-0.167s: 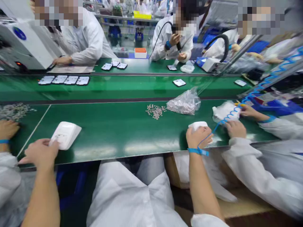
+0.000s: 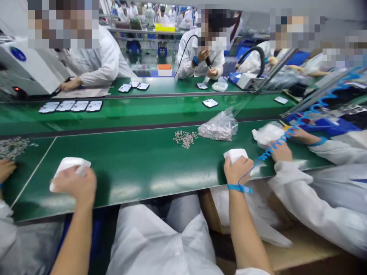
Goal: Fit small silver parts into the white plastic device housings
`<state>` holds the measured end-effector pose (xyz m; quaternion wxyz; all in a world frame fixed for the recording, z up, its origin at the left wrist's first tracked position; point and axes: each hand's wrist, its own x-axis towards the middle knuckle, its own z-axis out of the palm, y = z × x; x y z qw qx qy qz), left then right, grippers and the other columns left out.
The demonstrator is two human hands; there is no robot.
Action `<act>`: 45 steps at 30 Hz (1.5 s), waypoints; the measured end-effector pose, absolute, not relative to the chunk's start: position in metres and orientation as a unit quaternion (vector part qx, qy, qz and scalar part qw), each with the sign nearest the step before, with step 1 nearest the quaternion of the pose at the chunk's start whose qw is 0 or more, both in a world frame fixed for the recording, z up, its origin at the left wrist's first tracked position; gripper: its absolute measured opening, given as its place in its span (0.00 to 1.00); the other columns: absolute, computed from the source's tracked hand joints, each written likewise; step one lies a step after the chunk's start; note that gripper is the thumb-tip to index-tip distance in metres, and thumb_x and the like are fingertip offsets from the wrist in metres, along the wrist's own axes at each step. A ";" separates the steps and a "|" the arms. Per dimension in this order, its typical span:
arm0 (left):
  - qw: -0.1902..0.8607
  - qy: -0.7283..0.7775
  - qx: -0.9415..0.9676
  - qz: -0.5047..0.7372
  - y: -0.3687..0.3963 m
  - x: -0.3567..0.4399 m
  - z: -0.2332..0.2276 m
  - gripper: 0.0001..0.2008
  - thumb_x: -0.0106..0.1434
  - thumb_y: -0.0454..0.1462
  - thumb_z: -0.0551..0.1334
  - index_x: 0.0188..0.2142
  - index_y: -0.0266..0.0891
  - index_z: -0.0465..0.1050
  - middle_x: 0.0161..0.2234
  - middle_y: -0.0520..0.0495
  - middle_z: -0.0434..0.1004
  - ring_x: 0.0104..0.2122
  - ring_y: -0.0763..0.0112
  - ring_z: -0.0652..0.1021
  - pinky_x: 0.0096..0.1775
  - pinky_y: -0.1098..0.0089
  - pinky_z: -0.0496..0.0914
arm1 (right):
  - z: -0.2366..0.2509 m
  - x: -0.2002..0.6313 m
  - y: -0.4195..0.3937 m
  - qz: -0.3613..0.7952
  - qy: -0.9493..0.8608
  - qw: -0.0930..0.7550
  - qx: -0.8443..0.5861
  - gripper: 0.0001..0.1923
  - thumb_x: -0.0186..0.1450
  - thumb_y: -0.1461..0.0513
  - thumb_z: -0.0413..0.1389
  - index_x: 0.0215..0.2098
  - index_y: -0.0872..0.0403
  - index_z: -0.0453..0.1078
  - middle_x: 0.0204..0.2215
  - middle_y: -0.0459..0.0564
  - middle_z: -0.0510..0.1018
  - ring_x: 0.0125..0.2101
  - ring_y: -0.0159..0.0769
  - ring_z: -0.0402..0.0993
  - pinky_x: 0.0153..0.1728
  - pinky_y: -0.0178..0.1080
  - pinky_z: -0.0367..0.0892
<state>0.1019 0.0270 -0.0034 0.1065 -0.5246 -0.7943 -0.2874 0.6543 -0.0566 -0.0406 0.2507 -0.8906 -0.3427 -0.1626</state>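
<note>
Nearest: white-clad lap [image 2: 163, 236] below the bench edge. Blue wrist strap [image 2: 240, 188] on the right wrist; thin cord runs from it up to a blue coiled cable [image 2: 286, 131].

Left hand [image 2: 76, 183] lies over the near part of a white housing [image 2: 70, 162], at the left of the green bench [image 2: 151, 164]. Fingers blurred; contact looks clear, but can't tell whether they clamp it. Right hand [image 2: 239, 170] grasps a white piece [image 2: 236, 154], fingers wrapped round it, far end sticking out past the hand. The 2 hands are well apart.

Right of that, a co-worker's 2 hands are at a crumpled white bundle [image 2: 265, 133]. Far left, another co-worker's hand sits just beside a heap of small parts [image 2: 14, 147].

Behind, mid-bench: loose pile of small metal parts [image 2: 185, 139], just beside a clear bag [image 2: 219, 128] of similar bits.

Beyond, on the green strip: row of 4 flat panels [image 2: 79, 106], plus 2 single ones farther right. Farthest: co-workers in white, yellow bin [image 2: 164, 27].
</note>
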 end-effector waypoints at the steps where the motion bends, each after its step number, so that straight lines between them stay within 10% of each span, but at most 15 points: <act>1: 0.108 -0.729 -0.584 -0.341 0.034 0.142 -0.006 0.09 0.62 0.42 0.54 0.36 0.38 0.67 0.39 0.41 0.72 0.46 0.45 0.68 0.45 0.45 0.58 | -0.040 0.648 -0.056 -0.156 -0.350 0.257 -0.887 0.27 0.67 0.51 0.54 0.54 0.64 0.66 0.47 0.68 0.68 0.46 0.56 0.69 0.42 0.51 0.68; 6: -0.003 -0.330 -0.889 -0.316 0.044 0.345 -0.026 0.08 0.67 0.40 0.58 0.43 0.42 0.73 0.39 0.48 0.79 0.40 0.65 0.76 0.41 0.64 0.65 | -0.029 0.588 -0.056 -0.102 -0.470 0.301 -0.824 0.26 0.71 0.51 0.50 0.57 0.61 0.64 0.48 0.66 0.71 0.43 0.53 0.73 0.38 0.46 0.70; 10: -0.002 -0.060 -0.967 -0.247 0.029 0.390 -0.028 0.20 0.70 0.48 0.56 0.53 0.37 0.71 0.51 0.40 0.77 0.51 0.58 0.74 0.46 0.59 0.63 | -0.009 0.571 -0.031 0.004 -0.604 0.373 -0.705 0.17 0.72 0.56 0.50 0.55 0.56 0.66 0.42 0.57 0.77 0.36 0.42 0.76 0.38 0.41 0.70; 16: 0.000 -0.079 -0.968 -0.237 0.024 0.374 -0.030 0.23 0.70 0.48 0.56 0.55 0.32 0.70 0.55 0.40 0.76 0.56 0.57 0.72 0.50 0.56 0.60 | 0.001 0.628 0.079 0.003 -0.704 0.243 -0.667 0.04 0.64 0.68 0.58 0.36 0.55 0.73 0.33 0.50 0.79 0.34 0.39 0.75 0.37 0.37 0.66; 29: -0.043 -0.135 -0.937 -0.319 0.025 0.377 -0.035 0.07 0.68 0.38 0.59 0.41 0.37 0.73 0.51 0.40 0.79 0.47 0.61 0.78 0.47 0.58 0.62 | -0.049 0.632 0.107 -0.037 -0.746 0.206 -0.632 0.10 0.71 0.68 0.53 0.45 0.56 0.76 0.41 0.55 0.78 0.44 0.41 0.72 0.48 0.41 0.69; 45: -0.099 -0.121 -0.946 -0.283 0.022 0.373 -0.033 0.10 0.68 0.39 0.57 0.42 0.37 0.75 0.55 0.39 0.76 0.54 0.60 0.75 0.50 0.56 0.62 | 0.010 0.609 0.024 0.042 -0.745 0.349 -0.567 0.05 0.68 0.65 0.57 0.40 0.54 0.76 0.35 0.48 0.81 0.33 0.35 0.76 0.37 0.37 0.70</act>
